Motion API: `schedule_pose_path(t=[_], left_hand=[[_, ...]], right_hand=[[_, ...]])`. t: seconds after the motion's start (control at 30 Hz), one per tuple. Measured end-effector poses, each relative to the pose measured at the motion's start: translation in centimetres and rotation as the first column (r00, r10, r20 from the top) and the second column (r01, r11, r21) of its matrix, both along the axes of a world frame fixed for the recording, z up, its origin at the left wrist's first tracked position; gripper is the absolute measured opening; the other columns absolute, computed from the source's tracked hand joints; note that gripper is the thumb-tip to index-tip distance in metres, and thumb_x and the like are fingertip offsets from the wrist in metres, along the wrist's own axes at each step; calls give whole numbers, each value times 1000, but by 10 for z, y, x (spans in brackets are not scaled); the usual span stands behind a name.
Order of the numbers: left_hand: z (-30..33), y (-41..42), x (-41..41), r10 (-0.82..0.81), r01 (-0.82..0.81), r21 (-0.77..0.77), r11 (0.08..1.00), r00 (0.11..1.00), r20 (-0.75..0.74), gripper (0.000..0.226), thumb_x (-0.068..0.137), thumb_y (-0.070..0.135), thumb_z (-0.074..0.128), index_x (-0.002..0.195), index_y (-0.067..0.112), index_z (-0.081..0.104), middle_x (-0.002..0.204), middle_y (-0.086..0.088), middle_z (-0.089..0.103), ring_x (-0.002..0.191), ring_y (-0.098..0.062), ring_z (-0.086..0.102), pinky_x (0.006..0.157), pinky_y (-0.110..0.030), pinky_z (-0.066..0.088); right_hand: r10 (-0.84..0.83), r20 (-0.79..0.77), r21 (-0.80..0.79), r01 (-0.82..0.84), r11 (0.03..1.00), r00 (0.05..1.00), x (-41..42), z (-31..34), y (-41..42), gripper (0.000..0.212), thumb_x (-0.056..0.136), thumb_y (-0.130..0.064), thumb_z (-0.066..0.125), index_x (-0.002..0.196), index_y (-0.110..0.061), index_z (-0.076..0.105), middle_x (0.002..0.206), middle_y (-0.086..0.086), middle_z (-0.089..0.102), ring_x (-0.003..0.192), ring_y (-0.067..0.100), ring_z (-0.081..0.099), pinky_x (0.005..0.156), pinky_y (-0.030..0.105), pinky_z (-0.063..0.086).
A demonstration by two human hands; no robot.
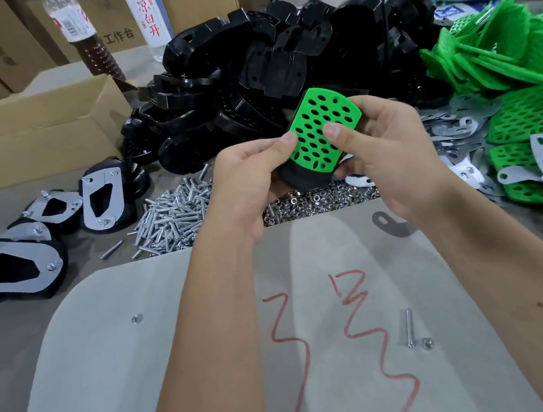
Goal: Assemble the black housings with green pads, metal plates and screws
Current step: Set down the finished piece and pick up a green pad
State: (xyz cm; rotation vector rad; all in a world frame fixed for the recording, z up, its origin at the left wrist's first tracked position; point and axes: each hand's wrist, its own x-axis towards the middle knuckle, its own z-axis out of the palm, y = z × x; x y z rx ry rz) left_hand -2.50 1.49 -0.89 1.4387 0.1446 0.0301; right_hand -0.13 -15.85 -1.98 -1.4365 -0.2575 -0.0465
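Green and full of holes, the pad (324, 131) sits on top of a black housing (307, 175), and both are held up between the two hands above the grey mat (186, 355). Most of the housing is hidden under the pad and behind the fingers; only its dark lower end shows. Whether the pad is fully seated in it is hard to tell.

The left hand (246, 181) grips the pair from the left, thumb pressed on the pad's left edge, its other fingers out of sight beneath. The right hand (390, 152) grips from the right, thumb on the pad's face, fingers curled round the far side. Both forearms reach in from the bottom edge, which cuts them off.

Behind lies a heap of black housings (279, 66). A pile of green pads (504, 71) runs off the right edge, with metal plates (454, 133) in front of it. Screws (174, 215) and small nuts (317, 199) lie just below the hands. Finished pieces (12, 267) lie at the left, near a cardboard box (29, 134). One loose screw (409, 327) rests on the mat.
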Motion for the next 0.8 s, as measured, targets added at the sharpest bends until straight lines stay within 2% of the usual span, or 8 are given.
schedule_pose_path(t=[0.17, 0.27, 0.37, 0.43, 0.5, 0.63, 0.73, 0.8], left_hand=[[2, -10, 0, 67, -70, 60, 996, 997, 47, 15, 100, 10, 66, 87, 7, 74, 80, -5, 79, 71, -14, 74, 63, -30, 61], [1, -16, -1, 84, -90, 97, 991, 994, 65, 10, 99, 7, 67, 93, 2, 73, 88, -15, 79, 74, -21, 75, 66, -35, 63], [0, -16, 0, 65, -71, 139, 988, 997, 50, 10, 99, 10, 67, 94, 4, 71, 95, -14, 79, 81, -23, 76, 80, -42, 64], [1, -22, 0, 107, -125, 149, 981, 987, 123, 18, 103, 21, 63, 91, 9, 70, 90, -5, 76, 83, -14, 70, 80, -30, 58], [2, -32, -1, 159, -194, 140, 971, 961, 225, 32, 107, 33, 55, 91, 9, 69, 80, -4, 68, 75, -6, 61, 70, -24, 51], [-2, -33, 0, 250, -342, 209, 916, 896, 367, 38, 108, 34, 54, 77, 13, 61, 66, 9, 55, 65, -8, 49, 65, -32, 42], [-2, -32, -1, 286, -378, 185, 907, 877, 385, 31, 105, 34, 59, 86, 10, 66, 75, 8, 63, 71, -6, 56, 71, -28, 48], [-3, -34, -1, 332, -406, 140, 903, 867, 371, 31, 103, 35, 62, 90, 8, 68, 81, 4, 67, 76, -8, 61, 73, -27, 50]], right_hand=[[-15, -65, 17, 16, 1000, 998, 0, -2, 7, 20, 108, -24, 57, 119, -12, 68, 108, 5, 79, 100, 26, 77, 78, 44, 65], [-123, -102, 28, 126, 992, 987, 0, 0, 10, 27, 110, -33, 52, 110, -14, 71, 104, 8, 80, 98, 30, 77, 68, 36, 64], [-167, 3, -60, 167, 984, 986, 1, -2, 8, 25, 108, -30, 55, 112, -10, 70, 102, 14, 76, 97, 33, 75, 74, 51, 65], [-163, 88, -132, 174, 976, 983, 0, -3, 9, 24, 104, -33, 58, 107, -13, 71, 99, 19, 73, 89, 32, 71, 77, 58, 62], [-134, 156, -204, 165, 965, 979, -4, -3, 15, 23, 101, -35, 59, 104, -16, 70, 93, 17, 71, 82, 24, 63, 78, 55, 58], [-50, 194, -227, 94, 969, 980, -8, -2, 23, 14, 100, -34, 59, 102, -23, 68, 89, 1, 69, 82, 13, 60, 79, 45, 54], [16, 134, -133, 2, 991, 991, -9, -1, 23, 23, 101, -33, 59, 109, -14, 70, 99, 14, 71, 90, 19, 63, 84, 50, 55], [1, 73, -48, 2, 999, 997, -11, -1, 25, 29, 102, -37, 58, 109, -13, 72, 104, 17, 73, 95, 23, 69, 83, 46, 57]])
